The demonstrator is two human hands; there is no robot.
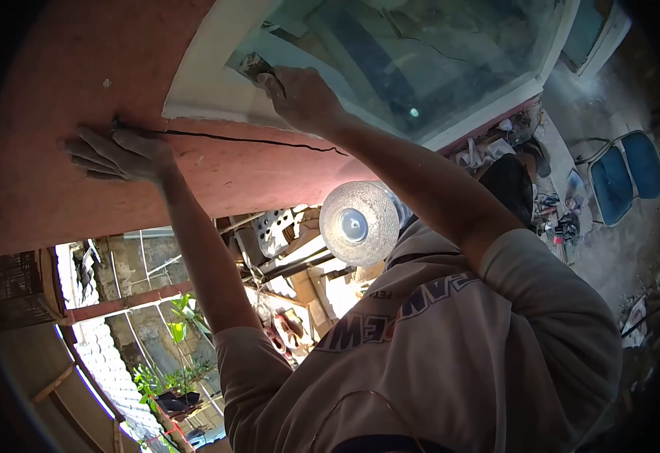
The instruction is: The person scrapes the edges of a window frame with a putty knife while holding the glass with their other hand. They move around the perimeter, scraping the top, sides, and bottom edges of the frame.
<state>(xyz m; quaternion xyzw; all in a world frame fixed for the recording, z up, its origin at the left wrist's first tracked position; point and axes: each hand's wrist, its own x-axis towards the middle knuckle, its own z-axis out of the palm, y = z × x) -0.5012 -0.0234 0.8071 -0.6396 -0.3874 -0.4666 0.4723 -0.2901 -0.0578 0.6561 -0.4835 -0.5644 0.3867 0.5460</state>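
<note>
My right hand (300, 98) is closed around a short scraper (254, 68), its stained, flat end at the corner of the glass pane (390, 68). The pane sits in a pale window frame (209, 75), which the tool's end is close beside. My left hand (122, 153) lies against the red wall (88, 68) below the frame, fingers stretched out, holding nothing. From near that hand a thin black cable (254, 139) runs along the wall under the frame.
A clear plastic water jug (356, 223) stands close to my body. Blue chairs (623, 177) are on the concrete floor to the right, past shoes and clutter (560, 215). Stacked boards (292, 260), green plants (183, 332) and a metal railing (130, 302) are at lower left.
</note>
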